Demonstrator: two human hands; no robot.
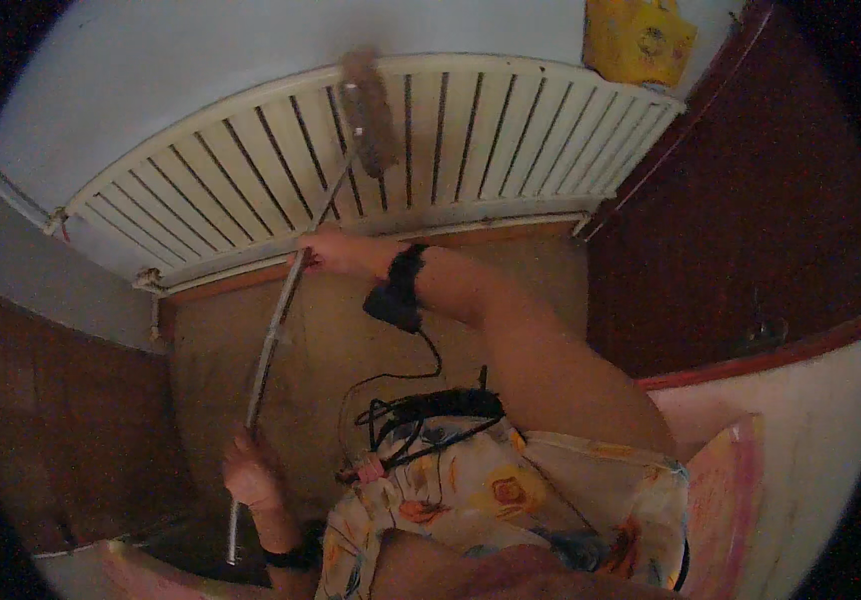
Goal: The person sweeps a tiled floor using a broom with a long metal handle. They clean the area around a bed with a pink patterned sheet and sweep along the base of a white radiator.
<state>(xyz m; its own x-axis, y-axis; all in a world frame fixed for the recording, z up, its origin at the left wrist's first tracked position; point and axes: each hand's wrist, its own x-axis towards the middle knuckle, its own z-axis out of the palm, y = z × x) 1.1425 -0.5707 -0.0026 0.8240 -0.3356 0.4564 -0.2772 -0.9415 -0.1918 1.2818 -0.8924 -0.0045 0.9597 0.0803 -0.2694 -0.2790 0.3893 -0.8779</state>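
Observation:
A long-handled fluffy duster reaches from the lower left up to the radiator. Its brown head, blurred, lies in front of the radiator's slatted face and rises past the top edge to the wall. My right hand is closed around the metal pole below the head. Lower down, my left hand grips the same pole near its bottom end, which sticks out beneath the fist. A black band with a small dark box is strapped to my right wrist, and a cable hangs from it.
A yellow bag stands at the right end of the radiator top. Pipes and a valve are at the radiator's lower left. A dark reddish-brown door or panel borders the right side. Brown floor lies below.

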